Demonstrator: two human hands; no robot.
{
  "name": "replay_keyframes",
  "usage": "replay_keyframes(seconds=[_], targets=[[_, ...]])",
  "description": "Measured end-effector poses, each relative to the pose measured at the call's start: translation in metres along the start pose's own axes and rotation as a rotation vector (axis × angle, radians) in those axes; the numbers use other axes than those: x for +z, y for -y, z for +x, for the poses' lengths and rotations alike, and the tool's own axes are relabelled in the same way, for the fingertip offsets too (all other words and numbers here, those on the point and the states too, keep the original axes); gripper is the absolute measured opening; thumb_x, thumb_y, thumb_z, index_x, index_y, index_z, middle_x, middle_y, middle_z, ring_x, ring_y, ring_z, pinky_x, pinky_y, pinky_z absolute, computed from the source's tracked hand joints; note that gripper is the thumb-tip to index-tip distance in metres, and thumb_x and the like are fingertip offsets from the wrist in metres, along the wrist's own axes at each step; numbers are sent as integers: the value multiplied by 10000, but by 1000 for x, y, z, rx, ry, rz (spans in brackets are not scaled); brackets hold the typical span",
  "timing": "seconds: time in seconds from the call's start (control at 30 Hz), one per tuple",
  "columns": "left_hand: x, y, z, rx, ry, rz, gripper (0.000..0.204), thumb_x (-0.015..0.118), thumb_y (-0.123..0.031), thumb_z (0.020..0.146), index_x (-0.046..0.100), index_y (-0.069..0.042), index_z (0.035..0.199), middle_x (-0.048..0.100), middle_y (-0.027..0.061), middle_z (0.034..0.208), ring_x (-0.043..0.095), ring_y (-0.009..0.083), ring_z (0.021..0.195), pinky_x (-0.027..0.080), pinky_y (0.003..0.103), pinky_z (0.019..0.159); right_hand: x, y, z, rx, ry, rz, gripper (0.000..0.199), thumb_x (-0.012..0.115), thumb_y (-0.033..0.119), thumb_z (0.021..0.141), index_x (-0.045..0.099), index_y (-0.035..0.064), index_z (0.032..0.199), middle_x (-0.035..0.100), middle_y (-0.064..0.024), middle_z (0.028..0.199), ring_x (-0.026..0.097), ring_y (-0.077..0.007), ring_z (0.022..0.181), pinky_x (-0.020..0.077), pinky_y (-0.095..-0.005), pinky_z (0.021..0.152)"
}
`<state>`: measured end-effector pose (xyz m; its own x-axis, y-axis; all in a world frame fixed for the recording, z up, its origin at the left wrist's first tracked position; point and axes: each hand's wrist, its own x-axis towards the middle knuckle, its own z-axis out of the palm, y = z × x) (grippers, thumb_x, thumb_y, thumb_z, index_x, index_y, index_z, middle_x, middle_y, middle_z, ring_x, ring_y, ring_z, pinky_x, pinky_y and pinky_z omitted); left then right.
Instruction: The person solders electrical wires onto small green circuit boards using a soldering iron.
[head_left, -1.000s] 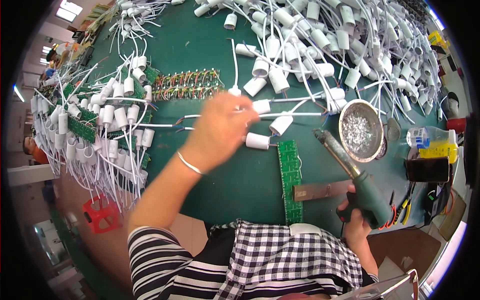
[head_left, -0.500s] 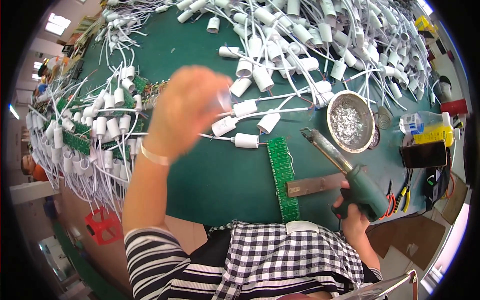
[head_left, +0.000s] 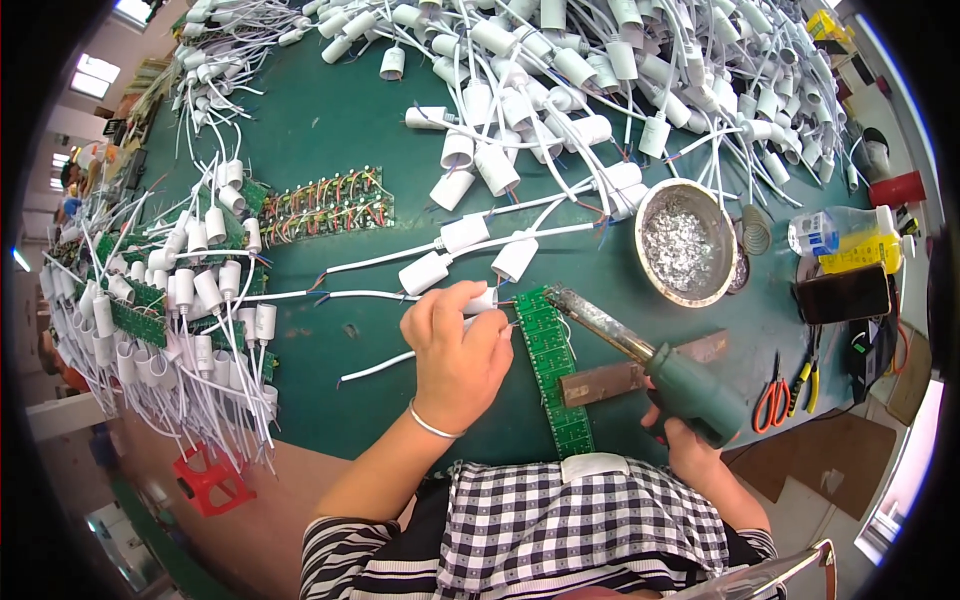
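Head view: the right hand (head_left: 692,450) is gripping a green-handled soldering tool (head_left: 697,388), whose tip is hovering at or touching the upper end of a green circuit board (head_left: 546,355); which of the two, I cannot tell. The left hand (head_left: 458,350) is pinching a white corded piece (head_left: 378,368), mostly hidden by the fingers, just left of that end. A flat brown bar (head_left: 625,380) is lying across the board on the green surface (head_left: 330,120). Right of the tool tip, a round bowl (head_left: 640,255) is holding silvery bits; white sockets (head_left: 494,168) are crowding beyond.
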<state>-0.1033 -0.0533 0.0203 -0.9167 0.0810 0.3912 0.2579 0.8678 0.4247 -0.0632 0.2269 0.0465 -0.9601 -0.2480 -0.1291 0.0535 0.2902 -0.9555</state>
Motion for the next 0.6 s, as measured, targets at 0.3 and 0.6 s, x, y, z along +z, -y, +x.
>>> replay_keyframes(seconds=[0.3,0.6], targets=[[12,4,1,-31,-30,26,178,693,-110,690,580,-113,827,481,89,1276,405,342,1165,262,470,935,-4,-3,-5,40,140,-149,261,650,31,762,645,26,1022,646,-103,900,655,-253,804,510,-336,745],[11,8,2,-79,5,-48,175,705,-78,666,583,-119,785,485,88,1282,374,338,1197,248,453,982,2,8,10,-346,154,-456,255,550,128,878,589,-19,1084,607,-84,864,638,-156,676,504,-294,672]])
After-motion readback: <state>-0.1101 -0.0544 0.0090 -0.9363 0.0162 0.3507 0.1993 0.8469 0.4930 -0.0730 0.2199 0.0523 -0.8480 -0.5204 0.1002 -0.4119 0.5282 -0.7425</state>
